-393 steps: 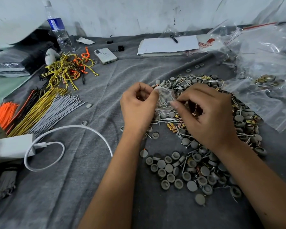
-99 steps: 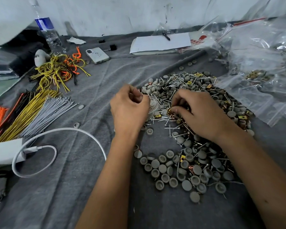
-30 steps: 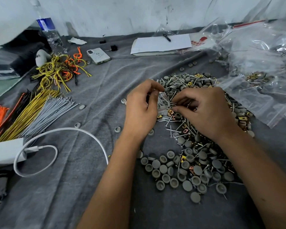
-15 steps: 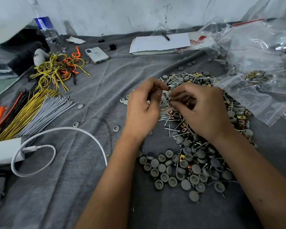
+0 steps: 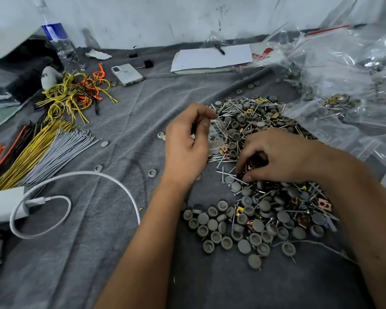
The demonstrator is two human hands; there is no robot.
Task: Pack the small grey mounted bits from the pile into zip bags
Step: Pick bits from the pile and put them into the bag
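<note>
A pile of small grey round bits (image 5: 250, 224), mixed with screws and brass clips, spreads over the grey cloth right of centre. My left hand (image 5: 187, 143) hovers at the pile's left edge and pinches a small clear zip bag (image 5: 217, 136) between thumb and fingers; the bag holds a few screws. My right hand (image 5: 274, 157) is down on the middle of the pile, fingers curled into the parts and pinching among the screws near a grey bit. What it grips is hidden under the fingertips.
Large clear plastic bags (image 5: 348, 90) lie at the right. Bundles of yellow, grey and orange wires (image 5: 45, 148) and a white charger cable (image 5: 80, 181) lie left. A phone (image 5: 127, 74), a water bottle (image 5: 58, 45) and a notepad with a pen (image 5: 212, 58) sit behind.
My right hand has left the bag's mouth and dropped down into the pile, nearer to me. My left hand still holds the bag, roughly in place.
</note>
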